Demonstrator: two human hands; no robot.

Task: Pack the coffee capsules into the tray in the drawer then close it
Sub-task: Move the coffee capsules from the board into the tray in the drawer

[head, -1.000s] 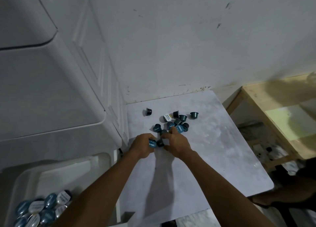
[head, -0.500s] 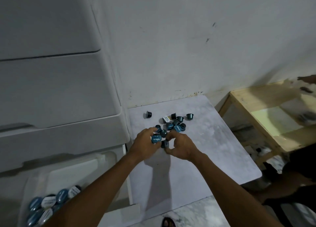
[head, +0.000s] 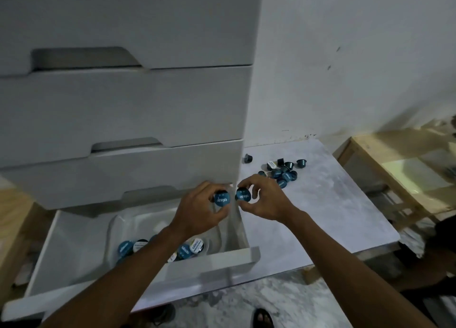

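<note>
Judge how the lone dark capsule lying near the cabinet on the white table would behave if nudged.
The lone capsule lies on its side on the smooth table, so it would probably roll, likely curving because the body looks tapered. It looks small and rigid, so probably light; a nudge would likely send it skidding rather than dent it.

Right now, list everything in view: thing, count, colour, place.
drawer unit: one, white, left, bottom drawer open
tray: one, clear, inside the open drawer
capsules in tray: several, blue or white lids, near end
table: one, pale marbled, right of the unit
loose capsules: about a dozen, dark teal, far end of table
lone capsule: one, dark, beside the unit
wooden table: one, far right
held capsules: two, blue lids
left hand: grip on one capsule, over the drawer
right hand: grip on the other
</note>
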